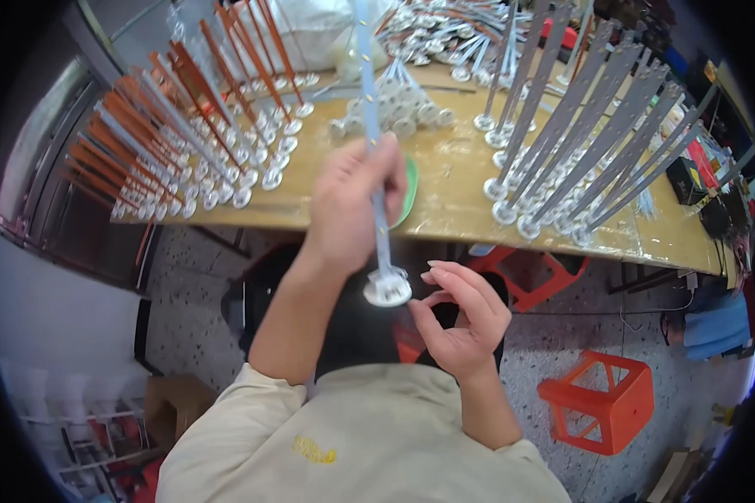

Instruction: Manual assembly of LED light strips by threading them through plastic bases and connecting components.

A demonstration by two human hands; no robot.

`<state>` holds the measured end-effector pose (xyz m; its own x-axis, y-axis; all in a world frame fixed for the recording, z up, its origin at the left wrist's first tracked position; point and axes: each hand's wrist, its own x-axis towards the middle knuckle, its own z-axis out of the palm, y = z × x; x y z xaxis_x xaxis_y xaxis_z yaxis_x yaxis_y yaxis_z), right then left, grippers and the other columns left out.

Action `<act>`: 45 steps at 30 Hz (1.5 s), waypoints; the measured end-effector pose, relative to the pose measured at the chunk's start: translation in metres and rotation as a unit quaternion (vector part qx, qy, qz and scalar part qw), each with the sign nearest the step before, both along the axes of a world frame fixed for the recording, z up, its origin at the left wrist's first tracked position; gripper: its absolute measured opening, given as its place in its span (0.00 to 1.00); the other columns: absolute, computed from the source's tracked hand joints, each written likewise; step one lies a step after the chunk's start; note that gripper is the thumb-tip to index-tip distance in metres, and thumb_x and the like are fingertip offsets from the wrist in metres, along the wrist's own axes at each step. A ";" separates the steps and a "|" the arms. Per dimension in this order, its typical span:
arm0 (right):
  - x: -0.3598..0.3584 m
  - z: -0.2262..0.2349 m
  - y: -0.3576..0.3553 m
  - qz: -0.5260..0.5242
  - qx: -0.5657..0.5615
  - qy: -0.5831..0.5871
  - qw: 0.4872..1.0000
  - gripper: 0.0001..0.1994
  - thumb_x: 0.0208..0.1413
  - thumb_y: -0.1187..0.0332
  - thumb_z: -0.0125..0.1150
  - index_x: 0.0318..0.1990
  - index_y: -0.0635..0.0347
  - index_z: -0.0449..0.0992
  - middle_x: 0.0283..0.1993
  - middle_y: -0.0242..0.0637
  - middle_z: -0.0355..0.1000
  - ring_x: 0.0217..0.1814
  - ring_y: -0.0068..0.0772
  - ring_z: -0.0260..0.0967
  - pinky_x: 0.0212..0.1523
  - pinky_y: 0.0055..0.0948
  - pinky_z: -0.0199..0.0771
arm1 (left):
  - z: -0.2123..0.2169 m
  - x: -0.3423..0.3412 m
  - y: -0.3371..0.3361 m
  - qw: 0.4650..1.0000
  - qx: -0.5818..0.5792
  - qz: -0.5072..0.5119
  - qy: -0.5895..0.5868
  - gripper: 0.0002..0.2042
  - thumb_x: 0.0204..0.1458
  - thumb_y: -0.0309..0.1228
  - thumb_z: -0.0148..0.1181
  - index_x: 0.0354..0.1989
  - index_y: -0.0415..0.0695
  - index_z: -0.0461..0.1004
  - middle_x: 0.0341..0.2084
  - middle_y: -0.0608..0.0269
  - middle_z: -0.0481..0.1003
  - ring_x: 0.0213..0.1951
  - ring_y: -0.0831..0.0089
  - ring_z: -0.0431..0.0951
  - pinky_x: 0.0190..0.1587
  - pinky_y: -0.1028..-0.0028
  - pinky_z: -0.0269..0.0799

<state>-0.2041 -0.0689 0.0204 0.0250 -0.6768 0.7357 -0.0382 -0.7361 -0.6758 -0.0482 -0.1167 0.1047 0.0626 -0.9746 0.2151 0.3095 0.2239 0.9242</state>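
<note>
My left hand (348,201) is closed around a narrow pale strip (383,247) dotted with small yellow LED-like chips. The strip stands nearly upright in front of me, with a round white base (387,288) at its lower end. Just right of that base is my right hand (468,318), its thumb and fingers apart and nothing visible between them. The thumb tip comes close to the base's edge; whether it touches I cannot tell. Partly hidden behind my left hand, a green dish (409,193) lies at the table's near edge.
On the wooden table (453,180), several orange-and-grey strips (189,75) stand on round bases at left. Grey strips (579,109) stand at right. A pile of white round pieces (394,105) lies between them, with more strips behind. An orange stool (604,402) sits on the floor at right.
</note>
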 end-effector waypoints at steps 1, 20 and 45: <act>-0.001 0.013 0.006 0.021 -0.048 0.040 0.998 0.18 0.37 0.79 0.74 0.40 0.68 0.78 0.40 0.48 0.76 0.30 0.33 0.74 0.26 0.24 0.76 | -0.005 0.000 0.017 0.998 0.027 -0.030 0.044 0.16 0.66 0.36 0.43 0.25 0.42 0.64 0.12 0.67 0.60 0.12 0.81 0.56 0.15 0.78 0.47; -0.006 0.010 0.058 -0.018 -0.102 0.118 0.988 0.12 0.32 0.79 0.66 0.31 0.72 0.78 0.32 0.47 0.77 0.32 0.43 0.78 0.35 0.30 0.80 | -0.052 -0.040 0.129 0.951 0.142 -0.102 0.254 0.20 0.67 0.39 0.37 0.57 0.33 0.55 0.34 0.43 0.77 0.55 0.51 0.72 0.59 0.61 0.66; -0.008 -0.002 0.037 0.044 -0.111 0.193 0.974 0.07 0.44 0.82 0.66 0.32 0.72 0.77 0.28 0.42 0.75 0.26 0.37 0.75 0.28 0.27 0.78 | -0.086 -0.026 0.118 0.940 0.182 -0.055 0.284 0.17 0.67 0.39 0.32 0.48 0.37 0.62 0.22 0.52 0.76 0.41 0.55 0.78 0.44 0.60 0.74</act>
<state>-0.2118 -0.0318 0.0180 0.3802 -0.4839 0.7882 -0.1874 -0.8749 -0.4467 -0.0740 0.0016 0.0182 -0.0397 -0.9844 -0.1713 0.7790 -0.1379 0.6116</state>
